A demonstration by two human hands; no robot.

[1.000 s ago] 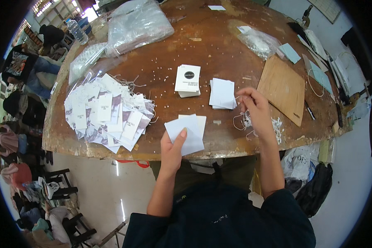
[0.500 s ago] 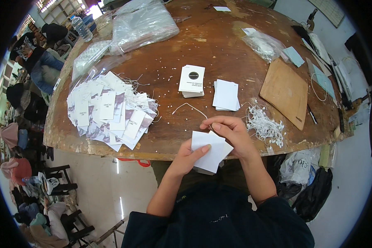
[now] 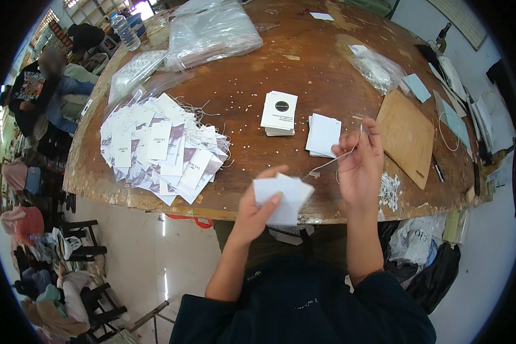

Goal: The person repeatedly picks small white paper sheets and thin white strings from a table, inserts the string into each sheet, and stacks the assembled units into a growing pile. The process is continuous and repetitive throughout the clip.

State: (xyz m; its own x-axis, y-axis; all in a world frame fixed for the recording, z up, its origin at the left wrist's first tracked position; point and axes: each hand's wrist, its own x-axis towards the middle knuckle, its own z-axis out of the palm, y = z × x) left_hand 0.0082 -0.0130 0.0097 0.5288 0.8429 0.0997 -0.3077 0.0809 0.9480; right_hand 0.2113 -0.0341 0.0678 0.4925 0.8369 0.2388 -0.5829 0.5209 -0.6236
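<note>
Several white cards (image 3: 288,194) sit pinched in the left hand (image 3: 254,215), on the near side of the blank card stack (image 3: 324,135). The right hand (image 3: 359,172) has pulled away, half-spread right of that stack, trailing white string (image 3: 330,163); stringing seems under way, though its grip I can't tell.

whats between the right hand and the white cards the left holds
In the head view, a white string runs from the right hand toward the white cards, above the brown table.
</note>
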